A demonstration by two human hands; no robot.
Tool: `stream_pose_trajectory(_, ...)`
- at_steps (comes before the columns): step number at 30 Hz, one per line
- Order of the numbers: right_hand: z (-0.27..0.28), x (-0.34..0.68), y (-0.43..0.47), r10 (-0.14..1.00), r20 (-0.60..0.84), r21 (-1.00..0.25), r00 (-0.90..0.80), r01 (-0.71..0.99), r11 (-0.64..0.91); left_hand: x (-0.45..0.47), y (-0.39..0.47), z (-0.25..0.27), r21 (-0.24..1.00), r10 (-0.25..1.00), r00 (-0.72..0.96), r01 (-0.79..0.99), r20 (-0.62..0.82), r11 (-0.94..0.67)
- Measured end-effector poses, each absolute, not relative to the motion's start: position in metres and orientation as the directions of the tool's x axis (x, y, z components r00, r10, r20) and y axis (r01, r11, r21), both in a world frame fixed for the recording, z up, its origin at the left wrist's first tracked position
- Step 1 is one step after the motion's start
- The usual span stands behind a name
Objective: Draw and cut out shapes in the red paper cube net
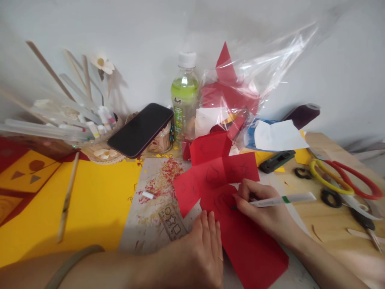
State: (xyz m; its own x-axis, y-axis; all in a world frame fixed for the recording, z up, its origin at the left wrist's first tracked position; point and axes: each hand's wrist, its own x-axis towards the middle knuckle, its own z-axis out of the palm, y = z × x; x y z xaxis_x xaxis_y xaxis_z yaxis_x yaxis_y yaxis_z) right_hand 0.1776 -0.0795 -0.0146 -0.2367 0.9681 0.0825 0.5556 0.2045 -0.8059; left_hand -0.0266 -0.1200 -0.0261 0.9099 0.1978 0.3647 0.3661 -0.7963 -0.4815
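Observation:
A cut-out piece of red paper [252, 245], shaped like an unfolded box with side flaps, lies in front of me with dark pen marks on several panels. My left hand [200, 253] rests on its left edge, fingers stretched out and close together. In my right hand [261, 208] is a marker pen [284, 200] with a clear white barrel and a green band, its tip at the paper. A small white cap [147, 195] lies left of the paper. Partly covered by my left hand is a stencil ruler [171, 220].
Yellow paper [99, 204] and a thin stick [67, 196] lie left. Behind stand a phone [141, 128], a green drink bottle [184, 94] and a basket of pens [99, 124]. Scissors [331, 176], black tape rings [331, 198] and a box cutter [276, 161] lie right.

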Motion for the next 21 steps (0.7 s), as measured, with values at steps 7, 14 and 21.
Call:
stream_pose_trajectory(7, -0.0198, 0.1736, -0.0793, 0.961, 0.120, -0.766, -0.249, 0.592, 0.249, -0.0253, -0.1214, -0.0266, -0.486, 0.199, 0.912, 0.365, 0.360, -0.794)
stream_pose_trajectory(14, -0.0192, 0.1736, -0.0817, 0.961, 0.063, -0.818, -0.268, 0.538, 0.204, -0.0250, -0.1197, -0.0223, -0.478, 0.191, 0.909, 0.362, 0.369, -0.800)
stream_pose_trajectory(21, -0.0178, 0.1801, -0.0723, 0.996, 0.012, -0.958, -0.089, 0.285, 0.037, -0.0262, -0.1199, -0.0211, -0.492, 0.182, 0.920, 0.344, 0.347, -0.800)
